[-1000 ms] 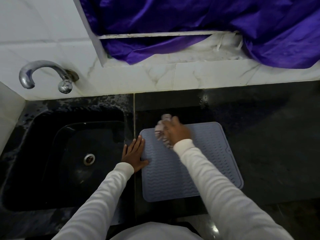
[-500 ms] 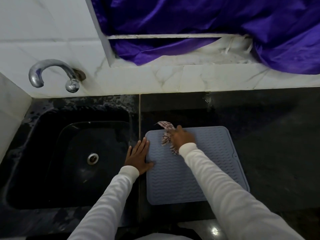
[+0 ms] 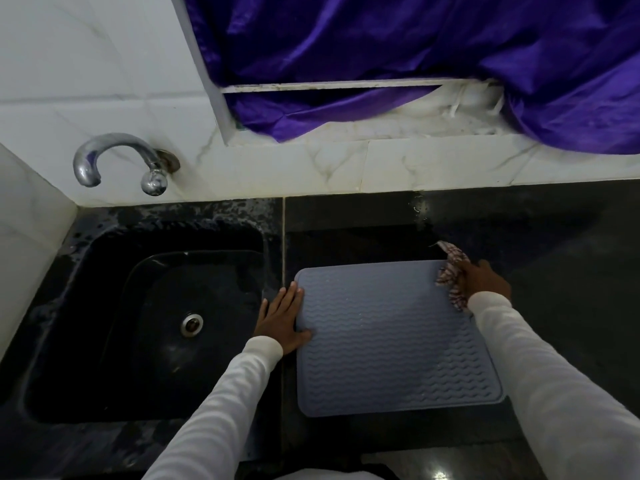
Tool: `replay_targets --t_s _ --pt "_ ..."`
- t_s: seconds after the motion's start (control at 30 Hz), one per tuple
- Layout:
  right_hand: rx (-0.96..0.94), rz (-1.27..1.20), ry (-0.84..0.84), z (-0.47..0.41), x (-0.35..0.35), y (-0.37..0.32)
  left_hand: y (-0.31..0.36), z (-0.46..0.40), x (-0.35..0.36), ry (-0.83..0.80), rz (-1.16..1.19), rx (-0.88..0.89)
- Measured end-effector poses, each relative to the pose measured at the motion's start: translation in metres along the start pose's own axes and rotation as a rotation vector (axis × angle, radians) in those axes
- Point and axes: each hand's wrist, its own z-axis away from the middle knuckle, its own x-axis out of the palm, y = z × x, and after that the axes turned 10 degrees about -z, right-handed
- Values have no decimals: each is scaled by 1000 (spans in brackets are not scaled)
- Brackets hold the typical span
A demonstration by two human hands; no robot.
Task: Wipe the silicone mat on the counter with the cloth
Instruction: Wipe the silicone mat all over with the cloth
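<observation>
The dark, glossy stone desk (image 3: 519, 209) fills the lower half of the frame, with a moulded black sink (image 3: 104, 271) sunk into it at lower left and a curved chrome tap (image 3: 117, 157) on the white marbled tiles above; crumpled purple fabric (image 3: 415, 46), shiny like satin, hangs across the upper right. The silicone mat (image 3: 391, 341) lies flat at lower centre, just right of the sink: a grey-blue rounded rectangle with a raised rim and wavy ridges. The left hand (image 3: 282, 320) rests open and flat on the mat's left edge, fingers straight, pinning it to the stone. The right hand (image 3: 485, 280) is at the mat's upper right corner, its grip curled round a bunched checked cloth (image 3: 450, 275), part of which trails off onto the desk; how much of the cloth actually lies on the mat is hard to tell, since the hand covers it. To wipe well, I judge the strokes should follow the ridges so the cloth reaches the grooves, working in overlapping rows down toward the near edge, with the cloth spread wider than this wad. Silicone is soft and would likely creep or buckle on polished stone, so the steadying hand should keep pressing.
</observation>
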Motion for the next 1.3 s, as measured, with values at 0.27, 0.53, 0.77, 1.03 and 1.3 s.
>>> replay_targets --t_s 0.27,0.53,0.77,1.03,1.3 --pt "32 -57 6 15 -9 -58 5 1 -1 3 2 -17" --pt "-509 -128 -138 97 57 -230 8 0 -4 1 -26 -45" --pt "-417 -105 -226 93 97 -244 8 1 0 43 -32 -39" --pt "-287 -99 -135 53 64 -153 4 1 4 39 -18 -23" --pt "-151 83 -17 9 16 -53 -1 3 -3 43 -27 -36"
